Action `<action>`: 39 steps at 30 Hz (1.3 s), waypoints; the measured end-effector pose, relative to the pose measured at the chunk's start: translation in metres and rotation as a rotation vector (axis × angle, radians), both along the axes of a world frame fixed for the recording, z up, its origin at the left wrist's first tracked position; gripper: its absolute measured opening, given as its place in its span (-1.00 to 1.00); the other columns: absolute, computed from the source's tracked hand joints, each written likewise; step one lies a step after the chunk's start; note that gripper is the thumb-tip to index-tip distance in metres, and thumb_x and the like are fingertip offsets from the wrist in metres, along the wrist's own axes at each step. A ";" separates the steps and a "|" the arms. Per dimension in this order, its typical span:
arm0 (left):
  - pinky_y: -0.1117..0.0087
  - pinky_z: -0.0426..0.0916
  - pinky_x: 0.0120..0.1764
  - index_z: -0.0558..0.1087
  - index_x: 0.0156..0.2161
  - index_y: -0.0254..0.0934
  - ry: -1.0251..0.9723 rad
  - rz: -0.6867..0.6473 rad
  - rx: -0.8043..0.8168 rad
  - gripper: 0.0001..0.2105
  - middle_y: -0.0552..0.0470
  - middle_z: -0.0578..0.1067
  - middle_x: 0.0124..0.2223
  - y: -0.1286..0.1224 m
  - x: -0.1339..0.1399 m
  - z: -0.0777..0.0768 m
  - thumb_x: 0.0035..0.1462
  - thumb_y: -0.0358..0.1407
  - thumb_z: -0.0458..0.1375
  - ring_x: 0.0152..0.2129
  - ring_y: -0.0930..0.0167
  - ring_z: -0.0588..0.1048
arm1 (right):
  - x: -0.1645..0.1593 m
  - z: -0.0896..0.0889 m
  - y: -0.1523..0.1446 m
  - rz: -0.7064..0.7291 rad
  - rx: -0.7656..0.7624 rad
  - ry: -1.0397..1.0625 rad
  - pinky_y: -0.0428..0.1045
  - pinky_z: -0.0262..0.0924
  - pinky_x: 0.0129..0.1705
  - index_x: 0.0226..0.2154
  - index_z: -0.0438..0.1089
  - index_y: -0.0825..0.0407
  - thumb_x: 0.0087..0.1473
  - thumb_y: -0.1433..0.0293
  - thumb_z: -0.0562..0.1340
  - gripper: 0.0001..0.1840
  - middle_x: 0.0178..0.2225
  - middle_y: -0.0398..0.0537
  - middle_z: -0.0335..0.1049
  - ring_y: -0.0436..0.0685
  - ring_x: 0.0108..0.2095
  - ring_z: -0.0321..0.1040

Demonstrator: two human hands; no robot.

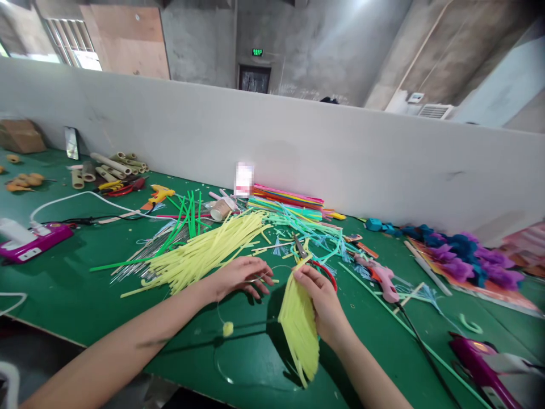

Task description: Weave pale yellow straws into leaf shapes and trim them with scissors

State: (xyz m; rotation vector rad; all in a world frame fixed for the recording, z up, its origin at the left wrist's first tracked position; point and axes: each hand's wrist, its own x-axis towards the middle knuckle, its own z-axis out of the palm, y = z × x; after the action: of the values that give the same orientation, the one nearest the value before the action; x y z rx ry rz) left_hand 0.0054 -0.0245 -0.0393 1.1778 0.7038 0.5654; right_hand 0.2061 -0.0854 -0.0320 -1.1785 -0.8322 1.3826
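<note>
My right hand [321,295] is closed on a yellow pipe-cleaner piece [300,329], many strips lying side by side in a folded, leaf-like shape. Its fingers pinch the top, and the strips hang down over the green table. Just left of it, my left hand [244,276] has its fingers loosely curled and apart. A thin clear line runs across those fingers towards the yellow piece; whether they grip it is unclear. Below my left hand, a small yellow ball [228,329] shows beside the looping line. Scissors [300,247] with red handles lie behind the yellow piece, partly hidden.
A heap of yellow pipe cleaners [208,247] lies beyond my left forearm, with green ones [193,213] behind. A pink glue gun [385,282] and cable lie right; a yellow glue gun [160,194] lies back left. Purple power strips [38,241] sit at both sides. A white partition [191,136] stands behind.
</note>
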 end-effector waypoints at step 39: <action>0.48 0.12 -0.42 0.37 -0.38 -0.32 0.215 0.011 0.596 -0.59 0.15 0.25 -0.49 -0.005 0.006 -0.006 0.20 0.02 -0.03 -0.52 0.48 0.22 | -0.011 -0.015 -0.012 -0.054 0.845 -1.300 0.24 -0.04 0.06 -0.27 0.43 -0.12 0.11 0.40 0.21 -0.87 -0.16 -0.09 0.43 0.30 0.11 0.06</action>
State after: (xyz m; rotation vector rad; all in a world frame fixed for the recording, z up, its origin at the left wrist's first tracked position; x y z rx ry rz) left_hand 0.0112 -0.0291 -0.0453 1.8105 0.7475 0.6891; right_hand 0.1946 -0.0977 -0.0471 -1.2686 -1.9813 -0.0574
